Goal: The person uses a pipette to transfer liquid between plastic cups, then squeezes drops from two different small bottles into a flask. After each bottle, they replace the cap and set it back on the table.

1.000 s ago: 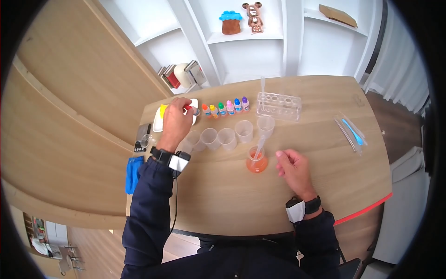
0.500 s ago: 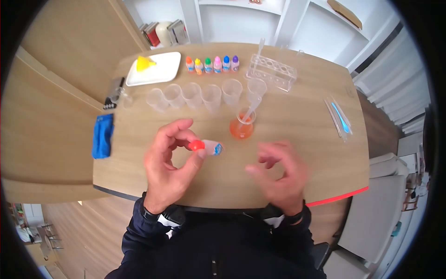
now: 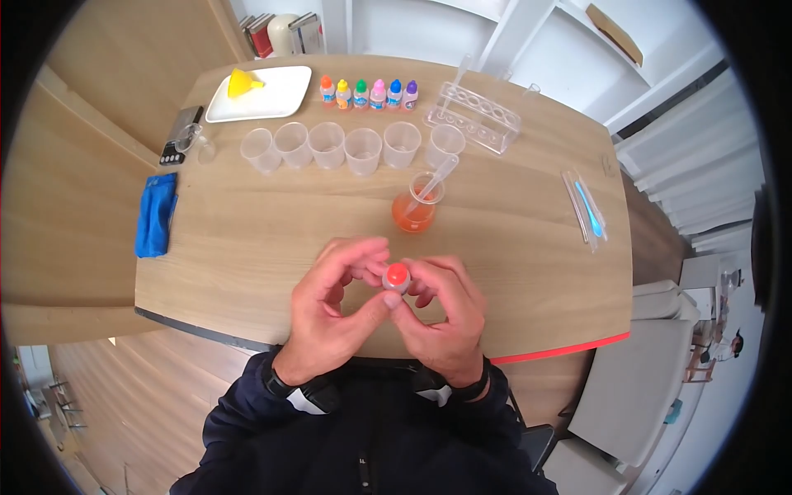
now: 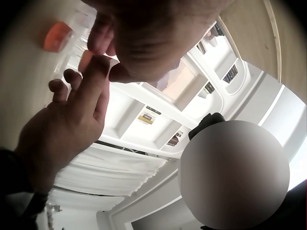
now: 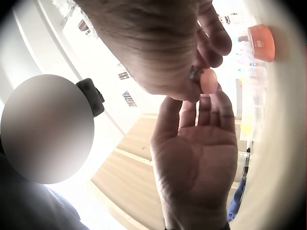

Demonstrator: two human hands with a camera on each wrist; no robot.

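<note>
A small dropper bottle with a red cap [image 3: 397, 275] is held upright over the table's near side. My left hand [image 3: 328, 304] pinches it from the left between thumb and fingers. From the right, the thumb and fingers of my right hand [image 3: 450, 307] grip the same bottle, the two thumbs meeting at its near side. The right wrist view shows the bottle's pale round bottom [image 5: 208, 81] between the fingertips. Just beyond the hands stands a conical flask [image 3: 412, 214] of orange liquid, a plastic pipette [image 3: 440, 176] leaning in it.
Behind the flask runs a row of clear plastic cups [image 3: 327, 147]. Farther back are colored dropper bottles [image 3: 360, 95], a white tray [image 3: 285, 91] with a yellow funnel [image 3: 242, 82], and a test tube rack [image 3: 474, 120]. A blue cloth [image 3: 155, 216] lies left, packaged tools [image 3: 587, 210] right.
My left hand has brought the red-capped bottle from the tray to the table's near side. My right hand has moved left and now grips the bottle too. The head view has tilted down.
</note>
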